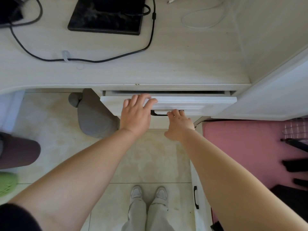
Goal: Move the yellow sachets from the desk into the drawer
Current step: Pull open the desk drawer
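The white drawer (200, 103) under the desk edge stands a narrow gap out, with only a dark slit of its inside showing. My left hand (135, 112) lies with straight fingers on the top edge of the drawer front. My right hand (179, 125) has its fingers curled round the black drawer handle (158, 113). No yellow sachets show on the pale desk (166, 64) or in the slit.
A black tablet (106, 15), black cables (116, 57) and a white cable (205, 19) lie on the desk. A grey chair part (93, 117) stands left of the drawer. A pink mat (241, 147) and a white cabinet door (198, 197) are to the right.
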